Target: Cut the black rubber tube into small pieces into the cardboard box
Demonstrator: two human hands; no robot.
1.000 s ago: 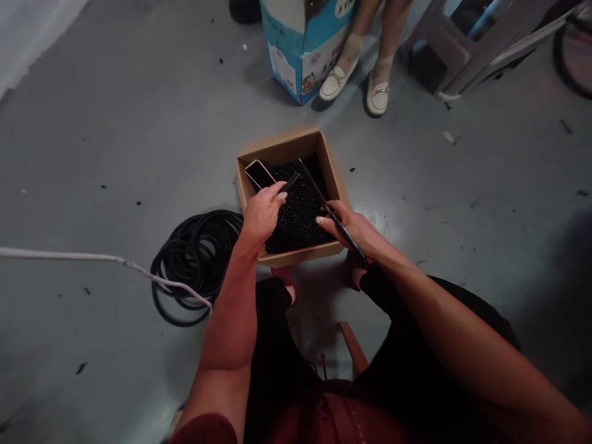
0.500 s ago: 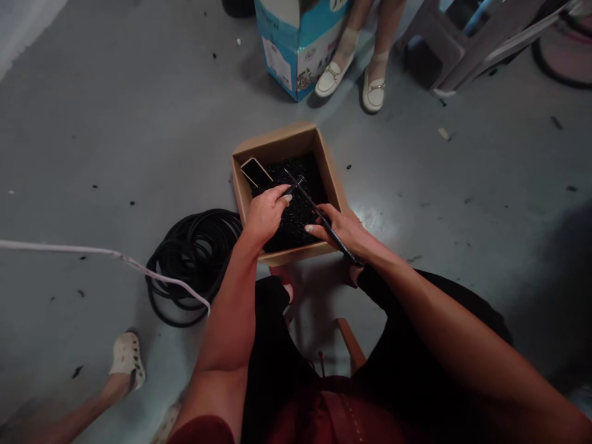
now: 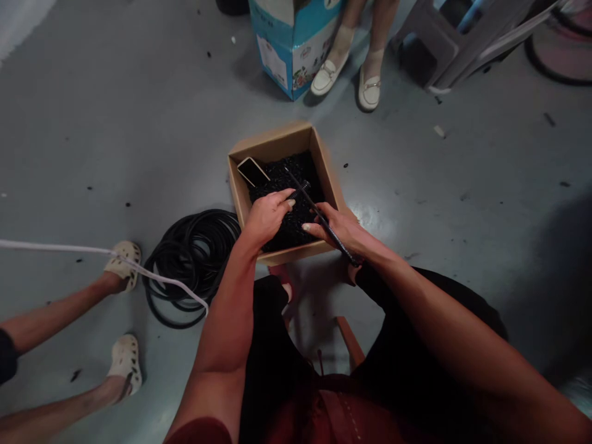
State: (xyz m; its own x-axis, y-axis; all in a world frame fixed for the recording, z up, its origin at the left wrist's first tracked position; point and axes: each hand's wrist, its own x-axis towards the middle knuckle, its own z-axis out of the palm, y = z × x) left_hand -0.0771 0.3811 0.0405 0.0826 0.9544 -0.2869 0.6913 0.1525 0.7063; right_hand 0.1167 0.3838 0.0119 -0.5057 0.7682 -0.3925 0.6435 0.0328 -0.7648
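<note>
A brown cardboard box [image 3: 324, 161] sits on the grey floor in front of me, filled with small black pieces [image 3: 300, 179]. A phone [image 3: 252, 170] leans in its back left corner. My left hand [image 3: 267, 214] is over the box, fingers pinched on a short black ridged piece [image 3: 300, 189]. My right hand [image 3: 340, 229] is closed round a long thin black rod [image 3: 319, 213] that slants up over the box. The tip of the short piece meets the rod.
A coil of black hose [image 3: 192, 259] lies left of the box, with a white cable [image 3: 92, 251] across it. One person's legs in white clogs [image 3: 123, 262] are at the left. Another person's feet in white shoes [image 3: 345, 77] stand behind, beside a blue carton [image 3: 289, 43] and a grey stool [image 3: 444, 43].
A person's legs have stepped further into view at the left. My hands have drawn closer together, bringing the short piece up to the rod. The view shifted slightly.
</note>
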